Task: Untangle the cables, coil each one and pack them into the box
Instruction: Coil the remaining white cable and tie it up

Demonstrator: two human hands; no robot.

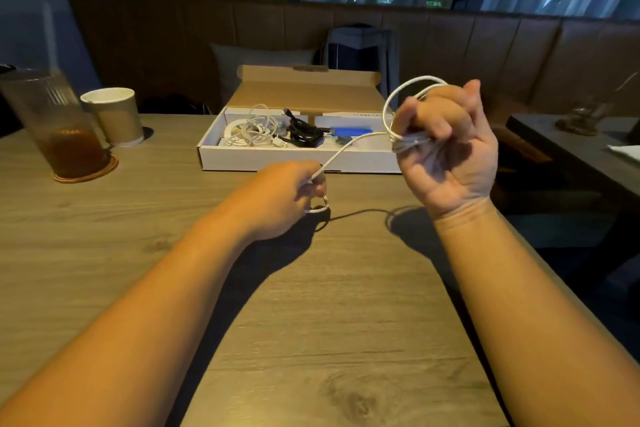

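White cable (346, 147), part-coiled and held in the air above the table (311, 305), in front of the box (301, 160). Its straight run slants from lower left to upper right, rising from the left hand (287, 198) to the right hand (446, 152). At the upper end several turns are wound round the right hand; these loops stand roughly upright and arch over the knuckles. The right hand is raised with the palm facing the camera, its fingers curled in and clamping the bundled turns against the palm. At the lower end the left hand, knuckles up and just above the tabletop, pinches the cable between thumb and fingertips; a small loop of the free end curls beneath those fingers, close to the wood. The box lies beyond both hands with its long axis running left to right, its lid (304, 87) open and tilted back. Inside lie a bundle of white cables (256, 130) at the left, a black cable (301, 135) beside it, and a blue item (349, 132) to the right. At the far left of the table a glass (52, 121) holding a brown drink stands on a coaster (86, 173), with a paper cup (114, 114) just behind it. A cushion (256, 57) rests on the bench (156, 45) behind the box.
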